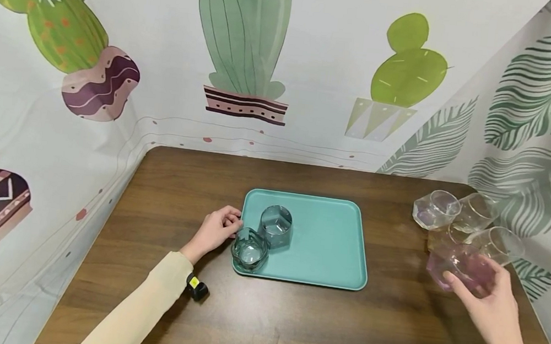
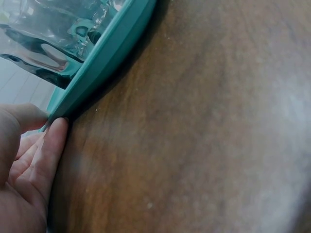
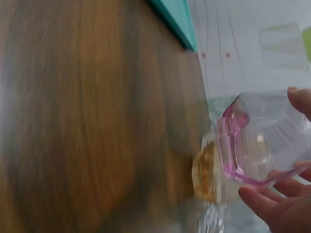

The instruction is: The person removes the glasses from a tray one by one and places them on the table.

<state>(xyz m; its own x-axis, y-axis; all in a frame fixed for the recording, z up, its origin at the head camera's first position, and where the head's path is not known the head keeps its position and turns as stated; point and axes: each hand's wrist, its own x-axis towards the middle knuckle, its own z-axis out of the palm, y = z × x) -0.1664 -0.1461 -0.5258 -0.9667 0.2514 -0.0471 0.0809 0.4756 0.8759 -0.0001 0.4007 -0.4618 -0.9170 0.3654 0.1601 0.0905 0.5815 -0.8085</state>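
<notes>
My right hand (image 1: 497, 312) grips a pink-tinted faceted glass (image 1: 463, 267), thumb on one side and fingers on the other. In the right wrist view the pink glass (image 3: 232, 138) is tilted on its side, above the wood and in front of an amber glass (image 3: 205, 170). At the left edge of the teal tray (image 1: 323, 243), my left hand (image 1: 214, 230) pinches the rim between thumb and fingers. Two grey-blue glasses stand on the tray's left part: one farther back (image 1: 275, 228), one at the front left corner (image 1: 249, 253).
Several more glasses cluster at the table's right side, among them a faintly purple one (image 1: 435, 209) and clear ones (image 1: 477, 212) by the patterned cloth (image 1: 529, 180). The brown wooden table (image 1: 281, 322) meets a cactus-print cloth (image 1: 323, 88) at its back edge.
</notes>
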